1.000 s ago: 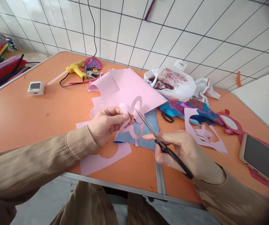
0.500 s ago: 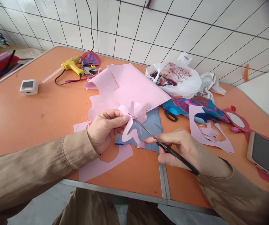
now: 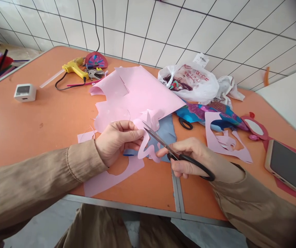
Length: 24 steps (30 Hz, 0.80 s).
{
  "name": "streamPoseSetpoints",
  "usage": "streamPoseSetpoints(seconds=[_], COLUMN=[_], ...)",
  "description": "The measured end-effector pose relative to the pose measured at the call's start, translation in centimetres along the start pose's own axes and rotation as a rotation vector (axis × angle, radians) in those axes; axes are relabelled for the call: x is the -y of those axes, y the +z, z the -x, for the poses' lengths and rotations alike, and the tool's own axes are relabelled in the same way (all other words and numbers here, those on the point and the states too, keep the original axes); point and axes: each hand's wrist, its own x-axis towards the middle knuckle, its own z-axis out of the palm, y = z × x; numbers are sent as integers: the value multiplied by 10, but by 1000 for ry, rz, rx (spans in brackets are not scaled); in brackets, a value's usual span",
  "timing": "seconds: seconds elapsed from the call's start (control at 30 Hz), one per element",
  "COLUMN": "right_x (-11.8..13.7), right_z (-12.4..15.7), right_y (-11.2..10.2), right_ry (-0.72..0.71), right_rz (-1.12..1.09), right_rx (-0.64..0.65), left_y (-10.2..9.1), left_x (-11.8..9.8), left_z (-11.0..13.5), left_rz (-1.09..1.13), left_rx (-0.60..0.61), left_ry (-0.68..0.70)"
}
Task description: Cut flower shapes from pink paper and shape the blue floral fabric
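My left hand (image 3: pixel 120 139) pinches a curvy strip of pink craft sheet (image 3: pixel 143 151) between thumb and fingers; the strip hangs down in a zigzag. My right hand (image 3: pixel 193 158) is closed round the black handles of a pair of scissors (image 3: pixel 163 142). Their blades stand slightly apart, with the tips at the pink piece beside my left thumb. Behind the hands lies a large pink sheet (image 3: pixel 148 91) with wavy cut edges. A blue-grey sheet (image 3: pixel 167 131) shows beneath the blades. Below my left hand is a pink offcut (image 3: pixel 114 181) with a rounded notch.
A yellow glue gun (image 3: pixel 75 69), keys (image 3: pixel 95 73) and a small white box (image 3: pixel 25 93) stand at the back left. To the right are a white plastic bag (image 3: pixel 199 84), another pink offcut (image 3: pixel 211 137), a small mirror (image 3: pixel 253 126) and a phone (image 3: pixel 285 165).
The scissor blades have parted, and the handles have turned in my right hand. The whole view has shifted slightly. My left hand keeps its hold on the pink piece.
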Motion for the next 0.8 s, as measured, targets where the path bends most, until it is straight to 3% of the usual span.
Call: streamPoseSetpoints(seconds=[0.23, 0.5, 0.8], right_x=[14, 0, 15], right_z=[4, -5, 7], right_y=[4, 0, 3], right_ry=[44, 11, 61], right_rz=[-54, -73, -119], right_rx=[-27, 42, -40], left_y=[1, -1, -3], left_x=[-3, 0, 3], left_z=[0, -1, -4], left_rz=[-28, 2, 119], left_rx=[49, 44, 42], left_ry=[-7, -18, 42])
